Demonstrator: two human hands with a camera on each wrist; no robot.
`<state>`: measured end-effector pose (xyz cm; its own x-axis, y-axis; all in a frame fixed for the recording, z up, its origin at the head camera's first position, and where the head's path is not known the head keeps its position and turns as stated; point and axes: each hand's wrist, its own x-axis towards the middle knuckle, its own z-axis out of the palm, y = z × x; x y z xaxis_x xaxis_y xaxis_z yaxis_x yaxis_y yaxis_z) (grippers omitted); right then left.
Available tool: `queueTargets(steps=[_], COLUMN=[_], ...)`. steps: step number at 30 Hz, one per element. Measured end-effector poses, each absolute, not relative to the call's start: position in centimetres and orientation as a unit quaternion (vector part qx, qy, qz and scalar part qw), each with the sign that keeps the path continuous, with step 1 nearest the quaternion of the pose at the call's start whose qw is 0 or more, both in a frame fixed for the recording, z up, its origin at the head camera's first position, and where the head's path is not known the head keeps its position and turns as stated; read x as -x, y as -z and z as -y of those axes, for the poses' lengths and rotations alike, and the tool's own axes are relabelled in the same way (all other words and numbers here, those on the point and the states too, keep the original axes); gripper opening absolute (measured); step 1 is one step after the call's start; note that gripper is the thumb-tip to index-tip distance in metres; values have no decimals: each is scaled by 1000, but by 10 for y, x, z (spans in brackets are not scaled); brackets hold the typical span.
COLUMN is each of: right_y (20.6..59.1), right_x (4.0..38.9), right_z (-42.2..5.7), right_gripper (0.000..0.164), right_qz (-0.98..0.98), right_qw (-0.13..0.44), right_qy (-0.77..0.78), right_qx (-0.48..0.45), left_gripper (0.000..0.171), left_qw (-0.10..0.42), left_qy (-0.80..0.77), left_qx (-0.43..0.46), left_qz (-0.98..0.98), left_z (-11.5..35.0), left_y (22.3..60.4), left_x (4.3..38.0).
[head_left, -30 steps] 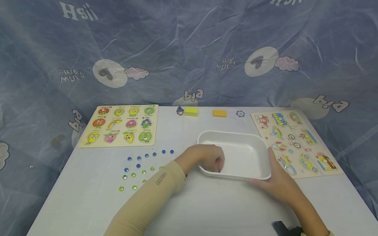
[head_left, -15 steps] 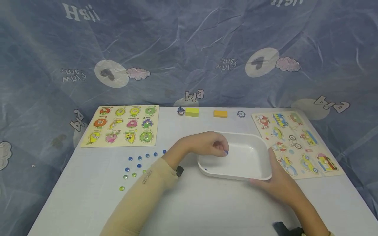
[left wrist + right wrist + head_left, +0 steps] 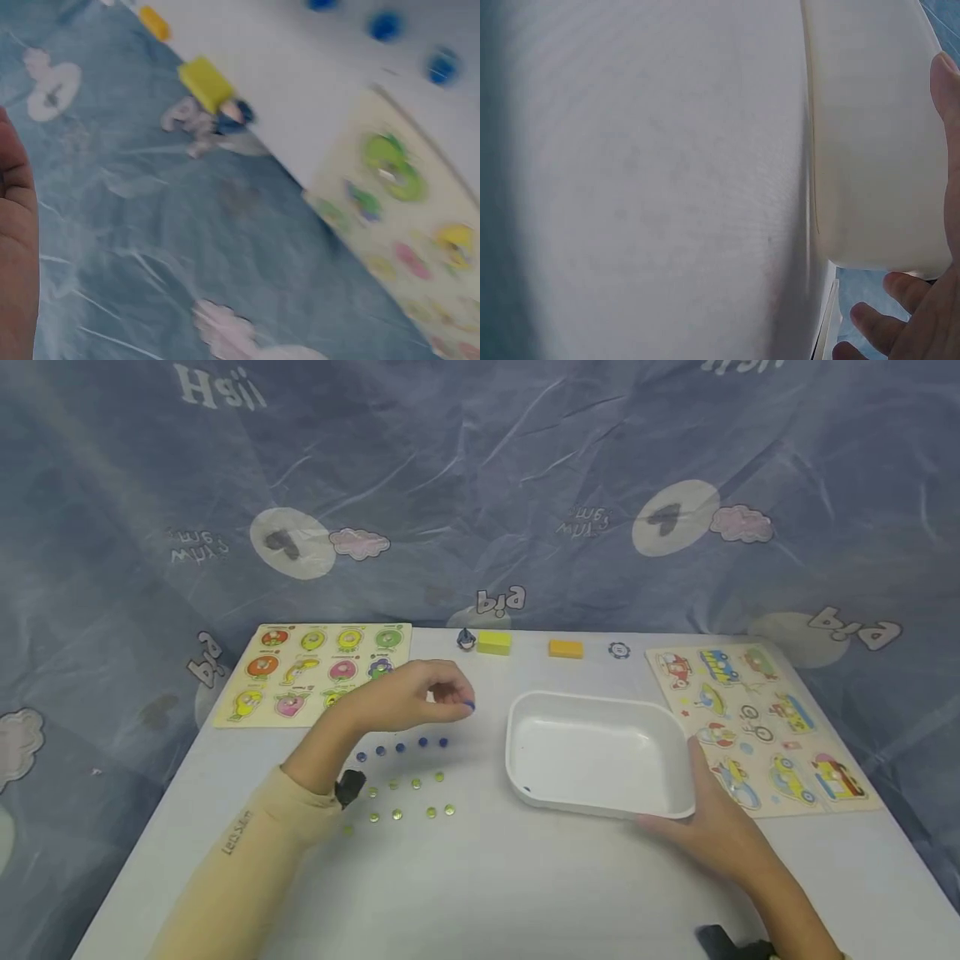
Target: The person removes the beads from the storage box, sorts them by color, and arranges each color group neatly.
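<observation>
My left hand (image 3: 420,697) is raised over the table, left of the white tray (image 3: 600,700), and pinches a small blue glass gem (image 3: 469,704) between thumb and fingers. Inside the tray's near left corner lies another blue gem (image 3: 527,789). My right hand (image 3: 712,818) holds the tray by its near right corner, thumb along the front side. Under and beside the left forearm, blue gems (image 3: 400,747) form a row, with green gems (image 3: 416,783) in rows nearer me. The left wrist view is blurred and shows only part of the left hand (image 3: 15,247).
A fruit puzzle board (image 3: 291,681) lies at the back left, partly behind the left hand. A vehicle puzzle board (image 3: 772,747) lies right of the tray. Along the back edge sit a small figure (image 3: 466,640), a yellow block (image 3: 493,643), an orange block (image 3: 566,649) and a gear-shaped piece (image 3: 618,650).
My left hand has lifted out of the tray with a blue gem and moved left over the table. A gem in the tray has come into view. The right hand keeps its hold.
</observation>
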<state>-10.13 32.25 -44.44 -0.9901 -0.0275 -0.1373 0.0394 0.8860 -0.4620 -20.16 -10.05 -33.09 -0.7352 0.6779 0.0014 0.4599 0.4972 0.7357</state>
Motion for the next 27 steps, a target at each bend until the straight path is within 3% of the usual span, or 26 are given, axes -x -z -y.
queueTargets(steps=[12,27], right_y=[443,447], right_x=[102,104], right_z=[-320,-322], right_gripper=[131,133], right_qz=[-966,-965], right_qw=[59,51], right_qy=[252,259], right_qx=[5,0], left_gripper=[10,7], left_qw=[141,164], left_qy=[-330,-280], left_qx=[-232,-200], left_qz=[-904,-925], left_z=[178,194], left_y=[381,418], left_x=[191,180])
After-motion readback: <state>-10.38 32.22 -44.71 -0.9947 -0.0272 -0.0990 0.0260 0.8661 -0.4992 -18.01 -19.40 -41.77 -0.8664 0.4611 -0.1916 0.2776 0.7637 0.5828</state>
